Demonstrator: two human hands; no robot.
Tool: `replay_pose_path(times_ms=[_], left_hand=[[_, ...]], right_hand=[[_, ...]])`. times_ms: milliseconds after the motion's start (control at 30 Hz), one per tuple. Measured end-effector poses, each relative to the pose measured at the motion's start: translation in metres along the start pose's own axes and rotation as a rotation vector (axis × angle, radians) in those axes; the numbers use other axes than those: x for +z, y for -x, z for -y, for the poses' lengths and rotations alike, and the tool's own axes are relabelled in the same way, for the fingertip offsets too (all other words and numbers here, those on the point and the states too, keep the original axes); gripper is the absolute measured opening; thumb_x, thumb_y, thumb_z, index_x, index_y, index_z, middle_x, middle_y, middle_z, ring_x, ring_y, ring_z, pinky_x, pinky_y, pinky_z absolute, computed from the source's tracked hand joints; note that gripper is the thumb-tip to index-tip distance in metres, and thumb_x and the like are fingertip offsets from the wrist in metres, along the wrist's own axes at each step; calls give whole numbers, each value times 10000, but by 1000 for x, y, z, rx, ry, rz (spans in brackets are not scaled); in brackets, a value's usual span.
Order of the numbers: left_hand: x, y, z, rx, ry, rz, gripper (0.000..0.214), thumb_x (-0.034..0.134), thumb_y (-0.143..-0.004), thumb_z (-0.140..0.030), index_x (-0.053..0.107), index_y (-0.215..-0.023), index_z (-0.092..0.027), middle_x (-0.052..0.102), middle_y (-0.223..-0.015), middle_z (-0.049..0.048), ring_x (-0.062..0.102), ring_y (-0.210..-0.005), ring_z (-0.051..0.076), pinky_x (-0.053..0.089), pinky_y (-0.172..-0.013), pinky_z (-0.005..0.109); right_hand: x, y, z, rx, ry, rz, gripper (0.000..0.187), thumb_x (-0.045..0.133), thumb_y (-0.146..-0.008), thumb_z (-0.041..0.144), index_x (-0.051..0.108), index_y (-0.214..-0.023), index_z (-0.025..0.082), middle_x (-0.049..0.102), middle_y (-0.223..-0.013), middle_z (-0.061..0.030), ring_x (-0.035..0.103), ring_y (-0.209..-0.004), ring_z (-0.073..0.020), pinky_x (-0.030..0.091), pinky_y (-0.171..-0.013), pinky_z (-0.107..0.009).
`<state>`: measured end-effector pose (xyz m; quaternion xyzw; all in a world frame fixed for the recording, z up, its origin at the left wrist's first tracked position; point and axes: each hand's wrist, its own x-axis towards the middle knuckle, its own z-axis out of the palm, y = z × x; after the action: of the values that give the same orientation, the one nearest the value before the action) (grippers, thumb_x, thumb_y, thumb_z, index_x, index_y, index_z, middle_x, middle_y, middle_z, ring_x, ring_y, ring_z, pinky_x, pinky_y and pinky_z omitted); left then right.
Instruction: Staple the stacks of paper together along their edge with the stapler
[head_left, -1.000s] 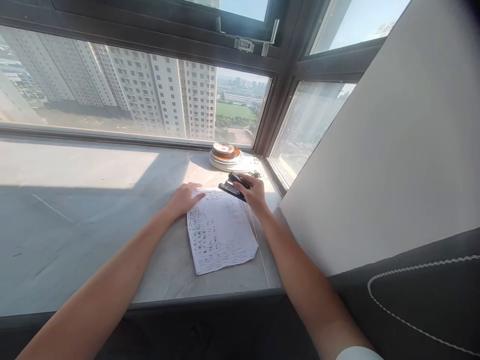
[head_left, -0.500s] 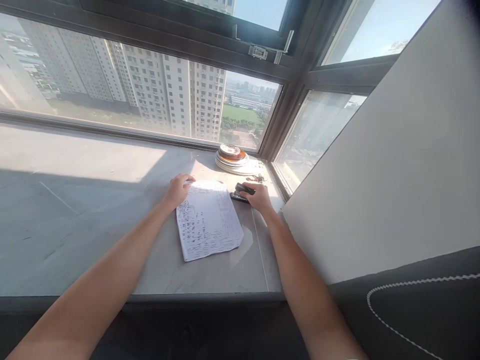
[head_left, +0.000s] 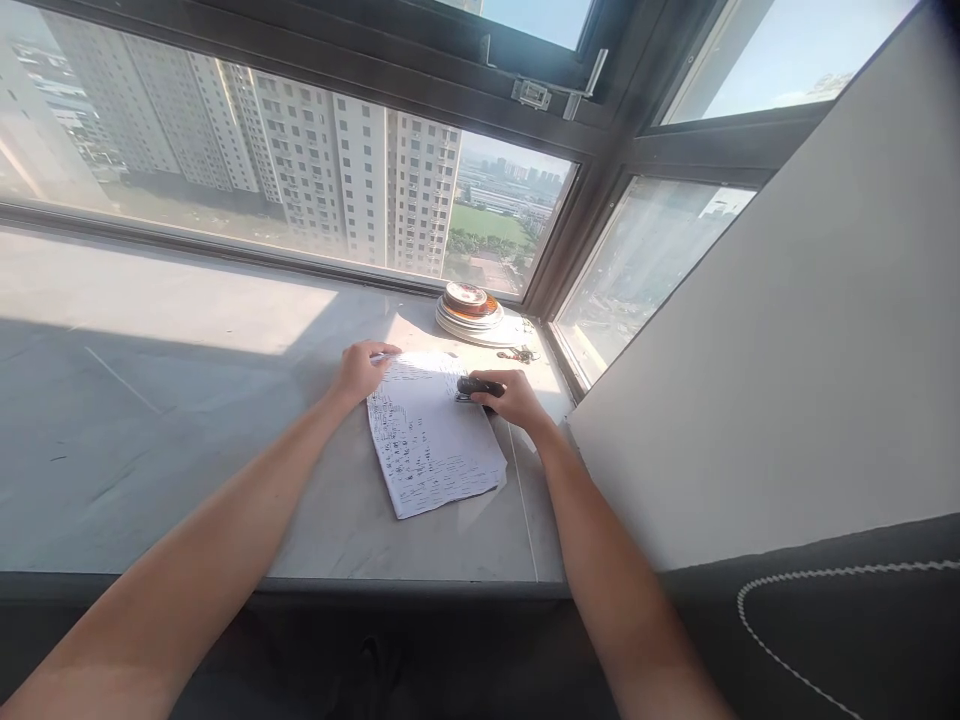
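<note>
Sheets of handwritten paper (head_left: 435, 440) lie on the grey stone-like sill. At their far left corner my left hand (head_left: 363, 370) pinches the edge, its fingers closed over the paper. My right hand (head_left: 519, 398) is wrapped round a black stapler (head_left: 480, 388) at the paper's right edge. The stapler's front end reaches over the sheet, and part of its body is hidden by my fingers. Whether its jaws are pressed together I cannot tell.
Behind the paper, a stack of plates (head_left: 469, 315) with an orange-brown rim stands near the window. Beside it lies a small bunch of keys or trinkets (head_left: 519, 354). A white wall panel (head_left: 765, 340) slants up on the right. The sill's front edge (head_left: 412, 588) runs below.
The paper has shifted slightly right with my left hand. My right hand has brought the stapler left, from beside the sheet to over its right edge.
</note>
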<state>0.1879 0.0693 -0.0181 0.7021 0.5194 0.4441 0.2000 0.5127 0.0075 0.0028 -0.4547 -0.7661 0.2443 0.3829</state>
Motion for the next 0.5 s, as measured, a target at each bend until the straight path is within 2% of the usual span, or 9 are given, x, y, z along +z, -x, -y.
replay_pose_path(times_ms=[133, 300, 500], left_hand=[[4, 1, -1, -61, 87, 0, 226, 707, -890, -332, 851, -1046, -254, 823, -1223, 74, 719, -1234, 300, 531, -1167, 486], [4, 5, -5, -112, 162, -7, 249, 700, -880, -274, 850, -1074, -231, 809, -1271, 85, 700, -1281, 309, 534, -1150, 481], [6, 6, -6, -41, 109, 26, 273, 645, -914, -235, 838, -1106, -228, 810, -1258, 73, 702, -1270, 295, 529, -1157, 472]], right_hand=[[4, 1, 8, -95, 38, 83, 252, 799, -866, 351, 848, -1095, 257, 820, -1067, -51, 735, -994, -277, 565, -885, -399], [7, 2, 23, -143, 54, 147, 218, 758, -914, 349, 831, -1087, 238, 798, -1000, -45, 691, -914, -238, 524, -861, -367], [7, 2, 30, -194, 32, 198, 219, 733, -931, 344, 811, -1101, 228, 780, -1012, -49, 675, -915, -227, 509, -859, -353]])
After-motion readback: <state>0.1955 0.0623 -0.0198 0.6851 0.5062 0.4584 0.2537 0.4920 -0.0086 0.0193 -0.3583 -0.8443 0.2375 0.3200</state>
